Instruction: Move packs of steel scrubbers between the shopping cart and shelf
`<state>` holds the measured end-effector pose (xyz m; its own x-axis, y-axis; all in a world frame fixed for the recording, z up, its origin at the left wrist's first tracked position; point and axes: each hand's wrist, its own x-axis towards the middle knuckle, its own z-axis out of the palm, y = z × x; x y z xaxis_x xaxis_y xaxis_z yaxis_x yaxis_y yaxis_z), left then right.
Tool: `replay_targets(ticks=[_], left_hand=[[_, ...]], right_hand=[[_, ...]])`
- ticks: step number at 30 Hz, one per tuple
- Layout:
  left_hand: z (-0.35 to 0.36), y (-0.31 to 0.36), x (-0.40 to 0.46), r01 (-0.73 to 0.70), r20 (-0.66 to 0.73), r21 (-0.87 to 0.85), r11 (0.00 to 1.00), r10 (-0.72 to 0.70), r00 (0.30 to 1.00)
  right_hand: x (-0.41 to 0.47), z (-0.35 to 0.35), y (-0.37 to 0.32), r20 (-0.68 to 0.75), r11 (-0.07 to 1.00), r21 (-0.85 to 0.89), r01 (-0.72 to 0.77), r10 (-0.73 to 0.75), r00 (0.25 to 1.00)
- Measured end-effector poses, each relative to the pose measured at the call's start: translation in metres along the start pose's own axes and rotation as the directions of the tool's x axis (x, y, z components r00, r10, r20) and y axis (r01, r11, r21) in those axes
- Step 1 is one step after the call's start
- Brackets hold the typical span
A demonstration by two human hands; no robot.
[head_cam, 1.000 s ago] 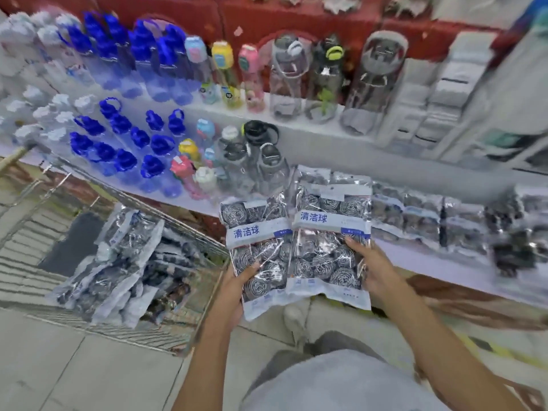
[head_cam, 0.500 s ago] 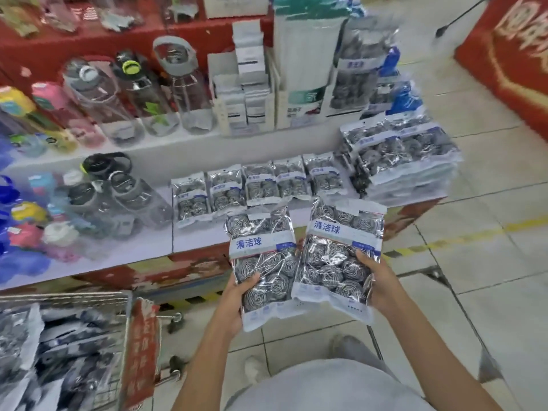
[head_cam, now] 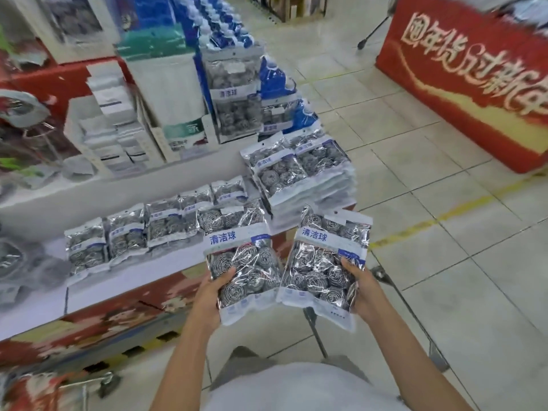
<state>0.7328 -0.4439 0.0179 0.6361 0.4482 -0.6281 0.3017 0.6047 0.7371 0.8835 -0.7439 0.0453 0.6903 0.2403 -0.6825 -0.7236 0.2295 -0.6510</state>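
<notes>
I hold one clear pack of steel scrubbers in each hand, in front of the low white shelf [head_cam: 124,280]. My left hand [head_cam: 212,295] grips the lower left edge of the left pack [head_cam: 241,262], thumb on its front. My right hand [head_cam: 363,292] grips the right edge of the right pack [head_cam: 326,259]. A row of scrubber packs [head_cam: 133,235] lies along the shelf, and a tall stack of packs [head_cam: 299,176] sits at its right end. Only a corner of the shopping cart [head_cam: 68,390] shows at the bottom left.
Behind the shelf stand white boxes [head_cam: 109,123], a tall white and green package [head_cam: 175,84] and an upright scrubber pack [head_cam: 234,93]. A red banner stand [head_cam: 468,78] is at the far right across the tiled floor [head_cam: 444,262]. Yellow tape runs over the tiles.
My view has swung right, from the cart and the water bottles to the shelf end with the scrubber stack. Both hands still hold their packs, now closer to the shelf row.
</notes>
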Motion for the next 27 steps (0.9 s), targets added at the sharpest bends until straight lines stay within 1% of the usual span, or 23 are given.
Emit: replay_targets(ticks=[4,10,14,17,21,24,27], left_hand=[[0.033,-0.001,0.019,0.053,-0.008,-0.064,0.997,-0.053,0.999],[0.081,0.009,0.08,0.125,0.094,-0.174,0.977,-0.11,0.989],[0.116,0.03,0.131,0.127,0.088,-0.187,0.974,-0.113,0.99],[0.145,0.053,0.166,0.138,0.08,-0.203,0.969,-0.124,0.989],[0.171,0.083,0.21,0.19,0.072,-0.235,0.953,-0.178,0.981],[0.192,0.104,0.234,0.174,0.06,-0.216,0.961,-0.165,0.984],[0.208,0.12,0.256,0.18,0.004,-0.178,0.967,-0.182,0.983]], right_hand=[[0.032,-0.013,-0.037,0.028,1.0,-0.016,0.018,-0.018,0.999],[0.104,-0.013,-0.105,0.026,0.992,-0.121,0.042,-0.039,0.999],[0.154,0.007,-0.16,0.061,0.981,-0.186,0.047,-0.037,0.997],[0.192,0.022,-0.206,0.046,0.957,-0.287,0.048,-0.036,0.998],[0.248,0.046,-0.26,0.056,0.922,-0.384,0.055,-0.036,0.998],[0.285,0.064,-0.288,0.045,0.882,-0.469,0.042,-0.024,0.999],[0.321,0.081,-0.311,0.043,0.844,-0.536,0.005,0.021,0.999]])
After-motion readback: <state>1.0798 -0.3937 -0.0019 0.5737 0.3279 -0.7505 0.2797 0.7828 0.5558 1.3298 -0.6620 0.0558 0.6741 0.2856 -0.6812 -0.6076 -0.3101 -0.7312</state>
